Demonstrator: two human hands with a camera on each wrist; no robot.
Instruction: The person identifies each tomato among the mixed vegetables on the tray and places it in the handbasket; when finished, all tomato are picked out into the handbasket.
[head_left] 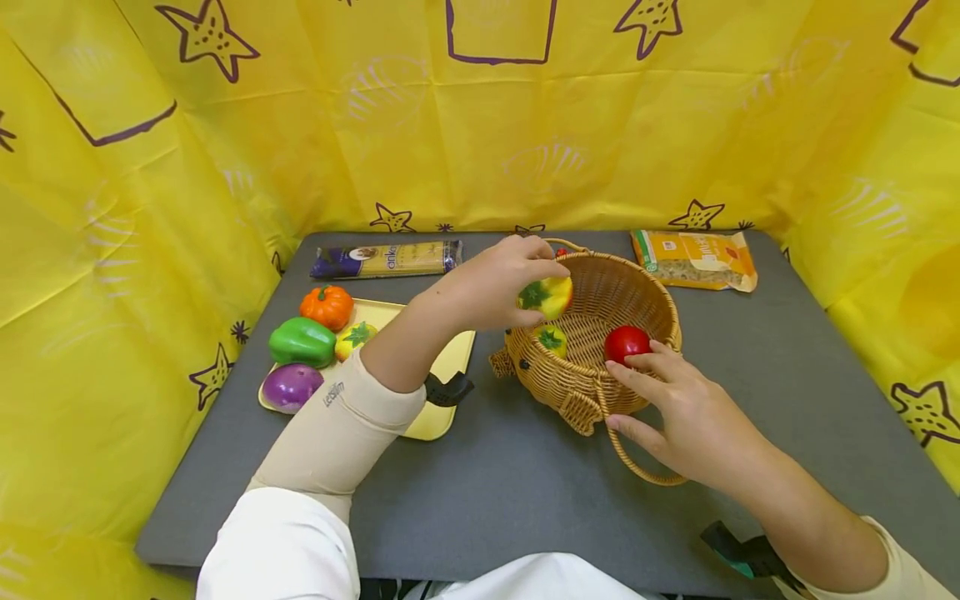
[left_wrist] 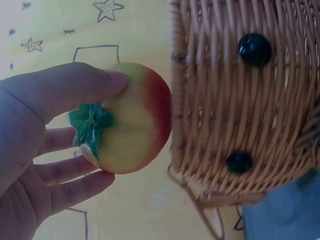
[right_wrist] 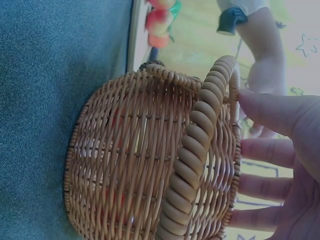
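My left hand (head_left: 504, 282) grips a yellow-and-red toy fruit (left_wrist: 135, 117) with a green leafy top, thumb on one side and fingers on the other. It is at the left rim of a wicker basket (head_left: 551, 385) with black button eyes. Inside the basket are a second yellow fruit (head_left: 553, 337) with a green top and a red round fruit (head_left: 626, 340). My right hand (head_left: 678, 408) rests on the near-right rim with fairly straight fingers, thumb by the woven handle (right_wrist: 187, 165). Whether those fingers touch the red fruit, I cannot tell.
Left of the basket, a yellow tray (head_left: 441, 423) carries an orange pumpkin (head_left: 327, 307), a green bell pepper (head_left: 302, 342), a purple vegetable (head_left: 292, 387) and a yellow fruit (head_left: 356, 337). At the back lie a pasta packet (head_left: 390, 259) and an orange bag (head_left: 697, 260).
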